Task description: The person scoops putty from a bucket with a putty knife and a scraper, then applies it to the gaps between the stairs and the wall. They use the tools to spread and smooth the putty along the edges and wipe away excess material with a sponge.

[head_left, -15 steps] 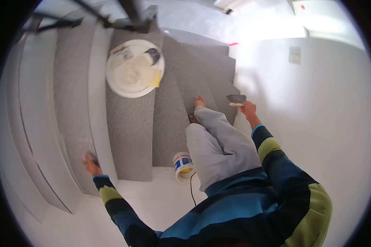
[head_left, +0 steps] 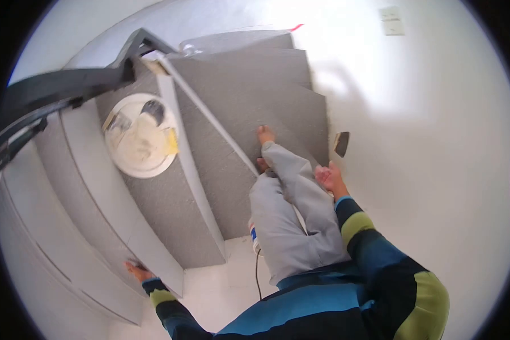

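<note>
My right hand [head_left: 330, 177] is closed beside my right thigh, close to the white wall. The dark blade of a putty knife [head_left: 341, 144] stands out above its fingers; the pale handle hardly shows against the wall. At the lower left, my left hand [head_left: 137, 271] rests on a grey stair tread with its fingers stretched out, near a dark patch beside the pale riser. A round white tray [head_left: 131, 168] on a tread to the left holds pale paste, a dark-bladed scraper [head_left: 153, 111] and a yellow spreader [head_left: 171, 141].
Grey steps [head_left: 226, 102] wind around my bare feet [head_left: 264, 134]. A black metal railing [head_left: 68, 85] crosses the upper left. Behind my leg, a white bucket [head_left: 255, 235] is mostly hidden, with a black cord [head_left: 257, 277] near it. A wall plate [head_left: 391, 21] is at the upper right.
My right hand has drawn back toward my thigh, and the putty knife's blade has turned upright. My left hand sits lower in view. The view has shifted, bringing the railing further in.
</note>
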{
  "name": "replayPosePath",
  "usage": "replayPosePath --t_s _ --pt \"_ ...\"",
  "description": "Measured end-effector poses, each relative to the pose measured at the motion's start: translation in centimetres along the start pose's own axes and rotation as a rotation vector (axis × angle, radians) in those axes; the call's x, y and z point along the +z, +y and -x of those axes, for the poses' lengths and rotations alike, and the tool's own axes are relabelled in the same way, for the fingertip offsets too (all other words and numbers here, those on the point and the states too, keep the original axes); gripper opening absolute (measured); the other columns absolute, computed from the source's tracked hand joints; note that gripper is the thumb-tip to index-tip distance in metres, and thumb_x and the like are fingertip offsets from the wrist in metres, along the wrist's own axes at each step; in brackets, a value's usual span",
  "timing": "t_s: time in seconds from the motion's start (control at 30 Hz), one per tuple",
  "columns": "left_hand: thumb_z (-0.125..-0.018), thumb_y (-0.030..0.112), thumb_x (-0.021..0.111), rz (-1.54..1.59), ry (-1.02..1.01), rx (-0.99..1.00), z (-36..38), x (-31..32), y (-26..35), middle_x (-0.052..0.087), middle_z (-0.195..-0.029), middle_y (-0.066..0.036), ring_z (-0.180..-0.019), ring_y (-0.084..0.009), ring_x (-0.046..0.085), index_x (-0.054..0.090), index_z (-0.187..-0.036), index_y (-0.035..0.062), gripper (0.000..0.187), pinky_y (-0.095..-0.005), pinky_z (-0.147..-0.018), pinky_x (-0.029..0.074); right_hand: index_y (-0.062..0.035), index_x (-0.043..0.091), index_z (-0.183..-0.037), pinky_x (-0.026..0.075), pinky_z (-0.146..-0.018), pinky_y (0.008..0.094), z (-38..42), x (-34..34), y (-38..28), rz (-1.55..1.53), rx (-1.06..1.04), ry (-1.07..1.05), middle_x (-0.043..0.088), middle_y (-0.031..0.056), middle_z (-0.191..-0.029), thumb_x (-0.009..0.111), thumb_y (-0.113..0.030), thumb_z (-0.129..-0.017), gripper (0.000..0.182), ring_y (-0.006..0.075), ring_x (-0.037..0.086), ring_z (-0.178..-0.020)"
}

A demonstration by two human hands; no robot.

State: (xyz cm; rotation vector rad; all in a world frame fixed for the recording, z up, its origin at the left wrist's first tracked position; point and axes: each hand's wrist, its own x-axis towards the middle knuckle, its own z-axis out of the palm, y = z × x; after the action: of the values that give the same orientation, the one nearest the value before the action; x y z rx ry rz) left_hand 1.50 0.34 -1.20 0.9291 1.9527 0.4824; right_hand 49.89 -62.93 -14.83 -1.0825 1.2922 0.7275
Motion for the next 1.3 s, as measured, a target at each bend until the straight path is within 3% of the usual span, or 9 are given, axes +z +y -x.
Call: replayPosePath --t_s 0.07,0.13,0.23,0.4,0.67,0.87,0.93,1.13,1.3 --pt "-0.08 0.065 0.045 0.388 -0.288 -0.279 -4.2 -3.9 -1.4 0.025 -0.14 -0.022 -0.124 -0.0361 0.034 0.016 -0.14 0.0095 0.087 -0.0484 -0.1 0.034 0.0002 0.057 -0.094 0.051 -0.065 0.032 1.7 4.7 2.6 0.24 0.248 0.035 0.063 0.0145 -0.089 0.056 -0.025 -0.083 0.028 0.0256 0.062 -0.076" --pt "-0.085 0.058 0.043 0.184 -0.039 -0.074 -1.5 -1.9 -0.1 0.025 -0.141 -0.02 -0.125 -0.0353 0.033 0.015 -0.141 0.0107 0.079 -0.0455 -0.103 0.03 -0.0017 0.061 -0.091 0.05 -0.063 0.0305 2.0 9.9 5.3 1.837 -0.721 -0.186 0.065 0.0081 -0.08 0.058 -0.026 -0.083 0.026 0.0209 0.062 -0.071" --pt "-0.072 0.075 0.045 -0.17 0.248 0.038 1.9 0.3 1.4 0.007 -0.147 -0.02 -0.133 -0.0352 0.021 0.005 -0.144 0.0132 0.103 -0.0448 -0.106 0.024 -0.0032 0.062 -0.088 0.047 -0.061 0.0302 2.1 17.6 8.5 1.351 -0.308 -0.67 0.063 0.0042 -0.071 0.058 -0.024 -0.083 0.022 0.0161 0.06 -0.066" --pt "-0.07 0.079 0.04 -0.346 0.311 0.009 2.9 1.2 2.2 -0.002 -0.147 -0.022 -0.136 -0.0343 0.011 0.002 -0.144 0.0139 0.105 -0.0446 -0.108 0.016 -0.0048 0.061 -0.086 0.044 -0.06 0.0271 6.1 30.5 9.9 1.717 -0.75 -0.978 0.06 0.001 -0.069 0.057 -0.021 -0.083 0.017 0.0115 0.055 -0.063" --pt "-0.069 0.082 0.036 -0.362 0.248 0.007 2.5 0.5 1.1 -0.006 -0.146 -0.025 -0.136 -0.0367 -0.003 0.004 -0.144 0.0153 0.105 -0.0466 -0.109 0.006 -0.0063 0.062 -0.076 0.044 -0.054 0.0336 3.3 37.4 6.7 1.675 -0.9 -0.843 0.06 0.0049 -0.064 0.055 -0.025 -0.083 0.022 0.0148 0.057 -0.059" --pt "-0.071 0.08 0.036 -0.271 0.234 0.096 1.4 -0.2 -0.9 -0.011 -0.145 -0.024 -0.134 -0.0384 -0.017 0.004 -0.144 0.016 0.103 -0.0564 -0.105 0.001 -0.0021 0.062 -0.073 0.046 -0.063 0.0448 -0.1 32.4 1.9 2.627 -1.509 -0.825 0.063 0.0188 -0.08 0.047 -0.019 -0.081 0.024 0.0343 0.06 -0.071" --pt "-0.07 0.082 0.034 -0.279 0.189 0.136 1.2 -0.5 -1.4 -0.011 -0.146 -0.024 -0.133 -0.0395 -0.017 0.003 -0.144 0.0162 0.104 -0.0595 -0.103 -0.001 -0.0024 0.063 -0.075 0.047 -0.07 0.0442 1.5 31.1 1.8 2.558 -1.283 -0.637 0.063 0.0182 -0.085 0.05 -0.02 -0.079 0.022 0.0354 0.06 -0.078" --pt "-0.069 0.085 0.027 -0.27 0.241 0.123 3.4 0.3 0.0 -0.009 -0.146 -0.023 -0.134 -0.0397 -0.014 0.002 -0.144 0.0163 0.105 -0.0622 -0.101 -0.002 -0.0027 0.063 -0.078 0.048 -0.072 0.0435 1.3 33.6 1.4 2.388 -0.971 -0.73 0.064 0.0179 -0.082 0.057 -0.025 -0.073 0.024 0.0359 0.061 -0.08" --pt "-0.071 0.082 0.031 -0.186 0.395 0.148 2.8 0.7 -0.6 -0.001 -0.147 -0.022 -0.135 -0.0404 -0.009 0.005 -0.144 0.0155 0.102 -0.063 -0.101 -0.003 -0.0026 0.063 -0.081 0.047 -0.07 0.0421 2.2 39.4 2.6 2.26 -1.067 -0.779 0.063 0.0186 -0.078 0.055 -0.026 -0.077 0.025 0.0345 0.062 -0.077"
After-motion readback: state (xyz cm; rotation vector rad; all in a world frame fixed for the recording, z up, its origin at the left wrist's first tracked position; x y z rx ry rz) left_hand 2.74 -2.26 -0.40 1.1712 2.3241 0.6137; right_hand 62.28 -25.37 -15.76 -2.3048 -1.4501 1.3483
